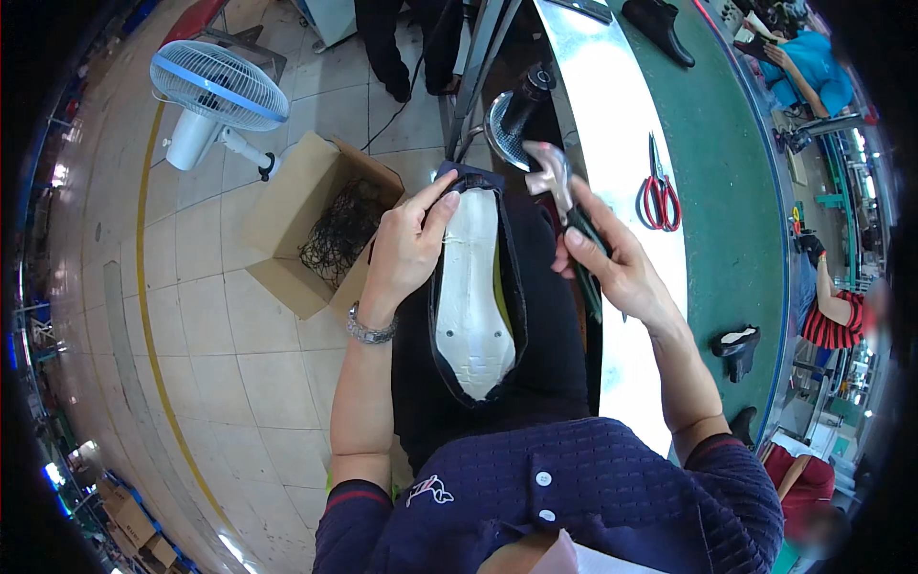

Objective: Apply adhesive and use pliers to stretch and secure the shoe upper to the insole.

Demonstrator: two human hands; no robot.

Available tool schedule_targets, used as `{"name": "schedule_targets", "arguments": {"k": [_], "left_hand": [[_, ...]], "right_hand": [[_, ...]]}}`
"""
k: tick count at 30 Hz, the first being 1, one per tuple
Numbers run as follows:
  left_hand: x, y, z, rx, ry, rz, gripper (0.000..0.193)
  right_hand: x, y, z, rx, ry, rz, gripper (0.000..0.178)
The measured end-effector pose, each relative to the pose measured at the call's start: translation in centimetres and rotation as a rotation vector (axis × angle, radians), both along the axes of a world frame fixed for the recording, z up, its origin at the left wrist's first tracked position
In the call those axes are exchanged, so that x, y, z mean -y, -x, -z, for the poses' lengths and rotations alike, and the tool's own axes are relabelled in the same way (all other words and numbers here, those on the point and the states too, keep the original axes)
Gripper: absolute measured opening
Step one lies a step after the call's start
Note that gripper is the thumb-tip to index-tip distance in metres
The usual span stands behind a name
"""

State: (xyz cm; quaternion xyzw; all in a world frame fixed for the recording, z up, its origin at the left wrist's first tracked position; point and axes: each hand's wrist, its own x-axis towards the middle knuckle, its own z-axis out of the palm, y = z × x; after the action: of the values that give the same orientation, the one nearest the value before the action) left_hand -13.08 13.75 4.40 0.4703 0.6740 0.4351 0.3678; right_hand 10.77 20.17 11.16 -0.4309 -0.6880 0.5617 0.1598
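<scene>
Sole side up on my lap lies a black shoe upper (pixel 519 330) on its last, with a white insole (pixel 470 277) facing me and its toe pointing toward my body. My left hand (pixel 406 244) grips the far heel end, thumb on the edge of the insole. In my right hand (pixel 612 258) is a hammer (pixel 552 177), held by its dark handle with the metal head raised just right of the heel. The hammer does not touch the shoe. Fingers of both hands are closed.
Red-handled scissors (pixel 659 196) lie on the shiny metal ledge (pixel 636 335) to my right. Beyond it, a green belt (pixel 717 258) carries black shoes (pixel 735 352). At left stand a cardboard box (pixel 296 230) of dark scraps and a fan (pixel 218 91). Other people work at far right.
</scene>
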Motion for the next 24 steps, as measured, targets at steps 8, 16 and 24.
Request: {"name": "schedule_targets", "arguments": {"k": [8,16,24], "left_hand": [[-0.1,-0.2,1.2,0.103,-0.069,-0.018,0.04],[0.4,-0.4,-0.1,0.103,0.058,-0.024,0.041],[7.2,-2.5,-0.6,0.319,0.061,0.003,0.089]], "right_hand": [[0.0,4.5,0.3,0.419,-0.51,-0.232,0.05],[-0.1,4.5,0.3,0.225,-0.713,-0.19,0.054],[-0.1,3.2,-1.5,0.152,-0.415,-0.156,0.052]]}}
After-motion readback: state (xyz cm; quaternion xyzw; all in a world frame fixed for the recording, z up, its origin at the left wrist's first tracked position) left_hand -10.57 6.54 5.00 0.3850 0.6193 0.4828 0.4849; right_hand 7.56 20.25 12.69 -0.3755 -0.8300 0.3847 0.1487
